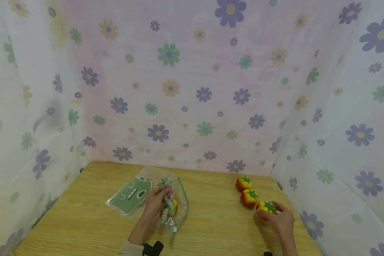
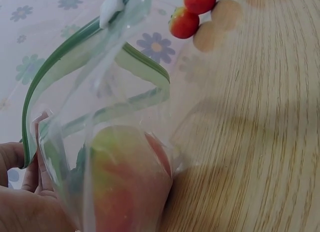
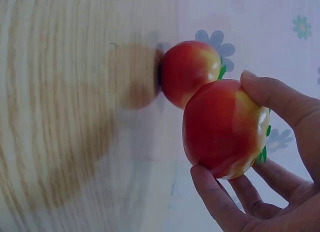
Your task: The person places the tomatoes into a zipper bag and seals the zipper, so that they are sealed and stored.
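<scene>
While left grip (image 1: 155, 202) holds bag (image 1: 132, 197), right grip (image 1: 282, 217) pinches fruit (image 3: 222, 128)

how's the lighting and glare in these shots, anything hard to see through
Head view: dim, soft light, small white glints on the clear zip bag; left wrist view: the plastic veils the bagged tomato, softening its outline; right wrist view: white highlights on the glossy tomato in the right hand, soft shadow across the wooden table.

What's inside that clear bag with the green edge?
At least one red-and-yellow fruit shows through the clear bag. The left hand covers part of the bag, and the green print hides whatever may lie behind it.
</scene>
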### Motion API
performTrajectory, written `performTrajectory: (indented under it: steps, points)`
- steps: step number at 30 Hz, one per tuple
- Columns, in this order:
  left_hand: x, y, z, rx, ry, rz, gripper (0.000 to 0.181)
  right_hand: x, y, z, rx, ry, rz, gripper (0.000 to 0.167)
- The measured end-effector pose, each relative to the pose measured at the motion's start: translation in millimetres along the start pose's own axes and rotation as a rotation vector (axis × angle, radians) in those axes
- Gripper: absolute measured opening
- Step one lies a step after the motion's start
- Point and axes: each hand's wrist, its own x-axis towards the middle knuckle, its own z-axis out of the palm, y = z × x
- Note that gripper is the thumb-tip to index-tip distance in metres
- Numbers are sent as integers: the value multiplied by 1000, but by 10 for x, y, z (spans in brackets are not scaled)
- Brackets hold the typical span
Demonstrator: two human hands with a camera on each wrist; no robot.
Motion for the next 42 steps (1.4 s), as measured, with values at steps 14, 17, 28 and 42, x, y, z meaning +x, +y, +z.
performTrajectory:
  steps: [14, 17, 28, 42]
  points:
    - [-19, 15, 1, 11, 3, -4, 28, -258, -290, 187, -11, -60, -171, 79]
    - [-20, 14, -2, 10, 0, -5, 27, -306, -324, 298, -17, -63, -221, 77]
    - [-18, 18, -11, 20, -16, 0, 30, -482, -491, 746, 63, -101, -362, 70]
    - [-18, -4, -13, 21, -12, 5, 30, -756, -719, 1129, 325, -269, -452, 65]
